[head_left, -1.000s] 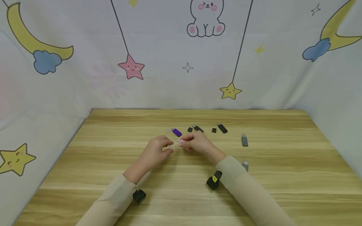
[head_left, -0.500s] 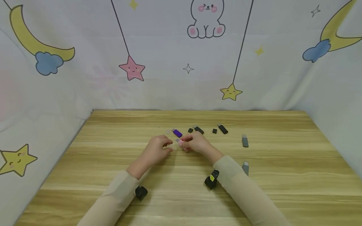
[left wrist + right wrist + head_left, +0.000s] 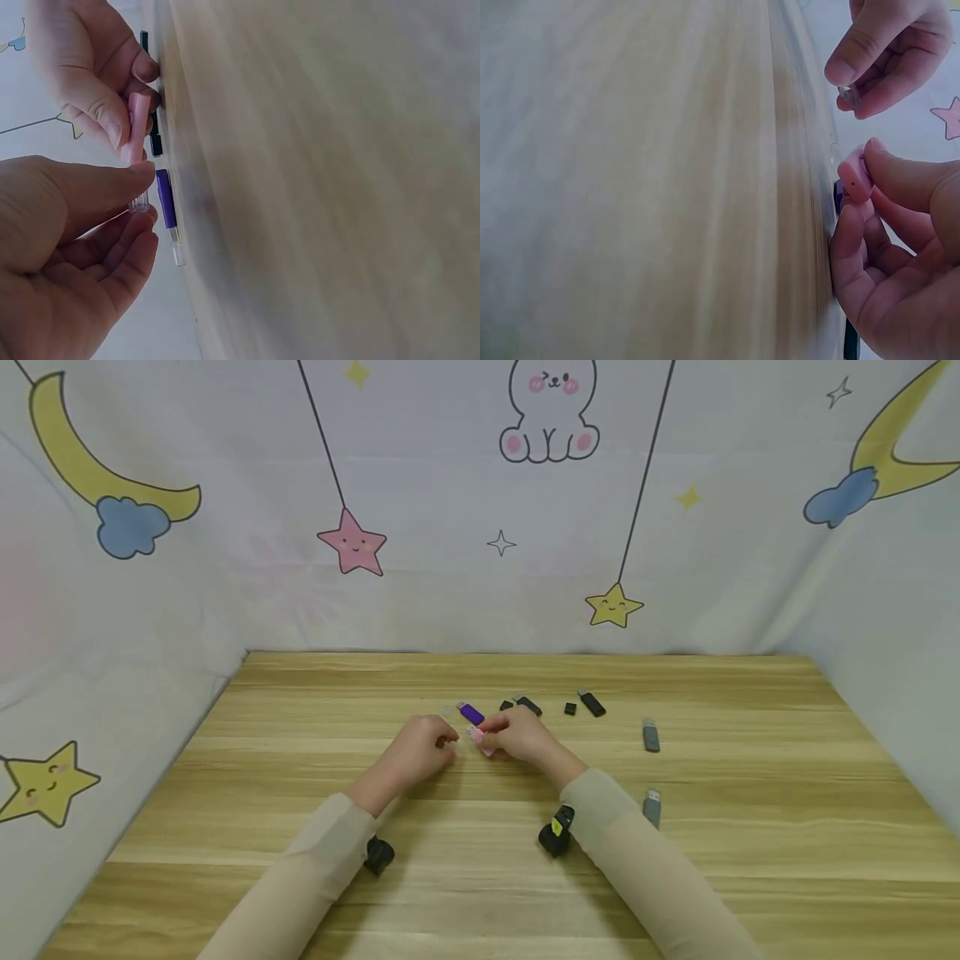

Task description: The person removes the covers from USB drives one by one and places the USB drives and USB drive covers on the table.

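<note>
Left hand (image 3: 420, 748) pinches clear cap (image 3: 849, 97); at its 3 o'clock, right hand (image 3: 521, 735) grips pink USB stick (image 3: 856, 177), plug (image 3: 472, 731) toward 10 o'clock.

A small pink USB stick (image 3: 483, 742) is pinched between the thumb and fingers of the right hand (image 3: 522, 737); its metal connector (image 3: 472, 732) is exposed and directed toward the left hand (image 3: 420, 749). A small transparent cap (image 3: 140, 202) is pinched at the left hand's fingertips, detached from the stick.
</note>
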Motion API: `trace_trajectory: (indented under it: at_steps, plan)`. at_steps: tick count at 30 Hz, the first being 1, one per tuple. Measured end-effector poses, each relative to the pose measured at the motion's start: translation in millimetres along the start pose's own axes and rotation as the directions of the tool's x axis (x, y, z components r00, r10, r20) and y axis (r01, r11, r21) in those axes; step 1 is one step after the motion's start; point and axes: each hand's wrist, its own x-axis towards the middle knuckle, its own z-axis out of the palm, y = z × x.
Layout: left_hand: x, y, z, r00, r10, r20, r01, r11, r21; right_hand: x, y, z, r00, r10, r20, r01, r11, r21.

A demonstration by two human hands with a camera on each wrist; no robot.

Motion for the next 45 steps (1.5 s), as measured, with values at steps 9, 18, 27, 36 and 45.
trace_trajectory:
  at_steps: [9, 18, 27, 36, 45]
  plan:
    - [6.7, -4.0, -0.1, 0.998, -0.027, 0.055, 0.027, 1.0, 0.002, 1.9, -1.3, 0.4, 1.0, 0.008, -0.013, -0.009, 0.999, -0.052]
    - [9.3, -6.0, 2.4, 0.991, -0.086, 0.102, 0.086, 0.996, 0.005, 4.7, -0.4, 1.0, 0.999, 0.033, -0.008, -0.034, 0.997, -0.068]
    - [10.7, -8.1, 2.5, 0.99, -0.076, 0.118, 0.073, 0.997, 0.025, 4.2, -3.2, 0.9, 0.999, 0.033, 0.006, -0.032, 0.991, -0.127]
    - [13.6, -12.8, 2.1, 0.987, -0.076, 0.139, 0.076, 0.997, 0.005, 4.4, -3.2, 0.6, 1.0, 0.004, -0.002, -0.004, 0.981, -0.192]
    - [14.0, -14.7, 1.8, 0.986, -0.077, 0.147, 0.082, 0.996, -0.026, 4.7, -3.2, 0.5, 1.0, 0.014, -0.012, -0.016, 0.979, -0.202]
